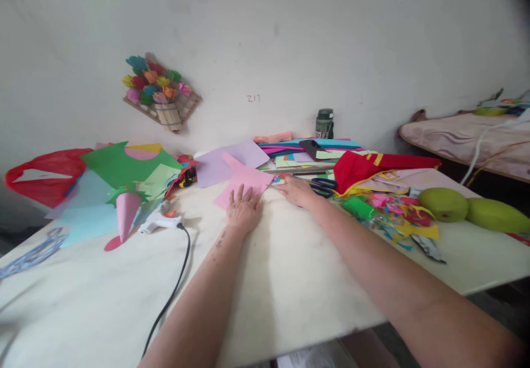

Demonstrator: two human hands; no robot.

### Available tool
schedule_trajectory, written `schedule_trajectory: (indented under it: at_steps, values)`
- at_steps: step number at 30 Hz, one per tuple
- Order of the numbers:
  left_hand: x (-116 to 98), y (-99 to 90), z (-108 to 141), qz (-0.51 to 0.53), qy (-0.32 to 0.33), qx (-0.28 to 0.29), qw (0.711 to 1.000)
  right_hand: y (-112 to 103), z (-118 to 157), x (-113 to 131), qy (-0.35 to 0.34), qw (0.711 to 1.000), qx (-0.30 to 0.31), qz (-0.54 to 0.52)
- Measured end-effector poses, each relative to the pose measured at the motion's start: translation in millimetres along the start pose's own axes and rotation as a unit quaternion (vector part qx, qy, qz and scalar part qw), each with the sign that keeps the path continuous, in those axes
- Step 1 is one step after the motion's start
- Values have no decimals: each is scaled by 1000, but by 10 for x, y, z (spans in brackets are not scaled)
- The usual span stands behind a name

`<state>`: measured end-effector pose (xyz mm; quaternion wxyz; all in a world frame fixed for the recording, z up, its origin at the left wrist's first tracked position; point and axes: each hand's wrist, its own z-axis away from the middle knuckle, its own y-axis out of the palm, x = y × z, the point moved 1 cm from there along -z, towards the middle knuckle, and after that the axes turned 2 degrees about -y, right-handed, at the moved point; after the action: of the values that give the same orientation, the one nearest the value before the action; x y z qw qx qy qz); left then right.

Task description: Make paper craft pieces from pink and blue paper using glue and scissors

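Observation:
My left hand (245, 212) lies flat with spread fingers on a pink paper sheet (250, 178) in the middle of the table. To its right, my right hand (297, 190) reaches to the sheet's right corner, its fingertips by a small blue and red item (280, 179) too small to make out. Whether it grips that item is unclear. Dark-handled scissors (323, 186) lie just beyond my right hand. A lilac sheet (232, 161) is partly under the pink one.
A white glue gun (161, 222) with a black cord and a pink paper cone (127, 213) stand left. Red cloth (356, 170), paper scraps (408, 213) and green fruits (443, 204) lie right. A bottle (324, 124) and stacked papers (298, 161) are at the back.

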<state>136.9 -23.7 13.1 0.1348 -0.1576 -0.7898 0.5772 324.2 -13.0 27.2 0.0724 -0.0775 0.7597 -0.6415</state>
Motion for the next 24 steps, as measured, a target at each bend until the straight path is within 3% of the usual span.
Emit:
schedule_trajectory:
  at_steps: [7, 24]
  values:
    - [1, 11, 5, -11, 2, -1, 1000, -5, -48, -7, 22, 999, 26, 8]
    - [-17, -6, 12, -10, -3, -1, 1000, -58, -50, 31, 67, 997, 24, 15]
